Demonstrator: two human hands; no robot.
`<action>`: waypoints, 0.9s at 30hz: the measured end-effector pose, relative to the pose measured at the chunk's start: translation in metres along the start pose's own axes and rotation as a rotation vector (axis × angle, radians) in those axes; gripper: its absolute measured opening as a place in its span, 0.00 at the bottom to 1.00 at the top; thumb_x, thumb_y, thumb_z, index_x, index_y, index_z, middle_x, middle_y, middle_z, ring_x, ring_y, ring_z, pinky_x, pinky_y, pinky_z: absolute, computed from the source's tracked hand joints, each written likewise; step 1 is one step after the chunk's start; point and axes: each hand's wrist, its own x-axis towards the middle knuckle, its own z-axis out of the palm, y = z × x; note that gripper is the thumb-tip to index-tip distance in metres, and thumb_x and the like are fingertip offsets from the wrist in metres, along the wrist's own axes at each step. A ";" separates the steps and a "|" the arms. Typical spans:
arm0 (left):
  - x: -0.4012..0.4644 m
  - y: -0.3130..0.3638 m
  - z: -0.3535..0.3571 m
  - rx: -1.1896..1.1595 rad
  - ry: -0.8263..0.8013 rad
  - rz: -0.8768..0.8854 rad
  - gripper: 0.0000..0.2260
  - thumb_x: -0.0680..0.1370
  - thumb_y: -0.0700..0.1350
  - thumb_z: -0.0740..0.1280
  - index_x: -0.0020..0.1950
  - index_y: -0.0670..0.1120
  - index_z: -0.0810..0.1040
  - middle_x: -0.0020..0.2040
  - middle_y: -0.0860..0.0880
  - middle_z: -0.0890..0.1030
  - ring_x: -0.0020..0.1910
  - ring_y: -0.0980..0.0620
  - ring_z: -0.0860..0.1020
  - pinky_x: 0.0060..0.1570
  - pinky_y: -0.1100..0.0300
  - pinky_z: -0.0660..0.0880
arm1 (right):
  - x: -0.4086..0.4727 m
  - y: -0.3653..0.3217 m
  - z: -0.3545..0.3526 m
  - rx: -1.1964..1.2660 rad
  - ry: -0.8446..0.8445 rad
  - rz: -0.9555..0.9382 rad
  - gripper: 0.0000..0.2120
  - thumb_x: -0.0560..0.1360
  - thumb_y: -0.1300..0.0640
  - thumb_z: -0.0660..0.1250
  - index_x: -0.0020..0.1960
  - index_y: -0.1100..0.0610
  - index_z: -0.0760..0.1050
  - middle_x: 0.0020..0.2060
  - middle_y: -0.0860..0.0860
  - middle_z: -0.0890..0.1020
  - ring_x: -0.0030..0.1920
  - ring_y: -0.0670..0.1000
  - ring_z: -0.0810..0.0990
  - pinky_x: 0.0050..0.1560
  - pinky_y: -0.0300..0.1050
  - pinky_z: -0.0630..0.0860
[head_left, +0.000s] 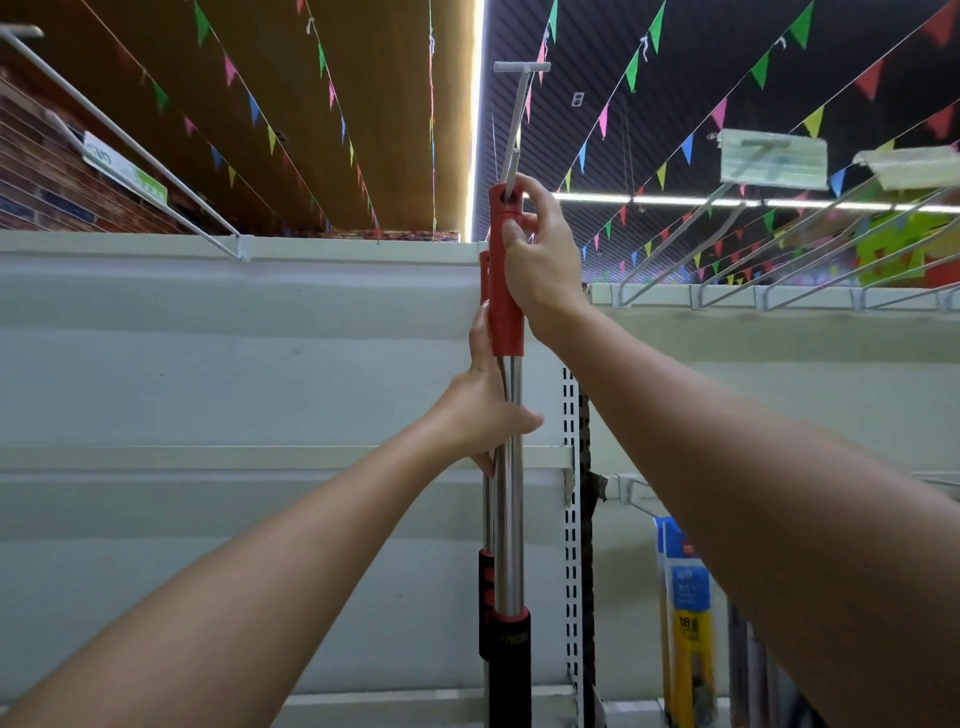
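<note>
The pole (508, 519) stands upright, right hand (543, 260) gripping its red cap (504, 327) just under the hook (515, 119), apparently threaded on, left hand (483, 415) clasping the shaft lower down.

Right hand (540, 260) above left hand (483, 415) (both raised, fingers curled).

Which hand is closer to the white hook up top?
Right. The right hand grips the pole's red cap right beneath the white hook; the left hand holds the steel shaft lower down.
</note>
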 end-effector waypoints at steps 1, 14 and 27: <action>0.002 0.000 0.001 0.001 0.004 -0.001 0.52 0.74 0.43 0.71 0.70 0.58 0.24 0.52 0.41 0.77 0.39 0.48 0.80 0.24 0.64 0.75 | 0.000 0.001 0.000 -0.003 0.004 -0.002 0.22 0.78 0.65 0.57 0.70 0.52 0.66 0.58 0.57 0.77 0.55 0.59 0.79 0.56 0.59 0.76; 0.022 -0.018 0.007 -0.011 0.000 -0.032 0.51 0.75 0.44 0.69 0.70 0.61 0.25 0.57 0.41 0.75 0.42 0.44 0.81 0.28 0.55 0.80 | 0.005 0.028 0.010 0.005 -0.019 0.006 0.23 0.79 0.61 0.55 0.73 0.48 0.63 0.62 0.56 0.76 0.56 0.58 0.79 0.57 0.60 0.76; 0.036 -0.037 0.015 -0.058 0.015 -0.072 0.47 0.76 0.45 0.69 0.73 0.61 0.31 0.68 0.43 0.71 0.52 0.40 0.79 0.41 0.45 0.82 | -0.017 0.070 -0.009 -0.171 -0.344 0.144 0.41 0.75 0.60 0.68 0.76 0.40 0.45 0.59 0.56 0.76 0.51 0.54 0.81 0.51 0.57 0.80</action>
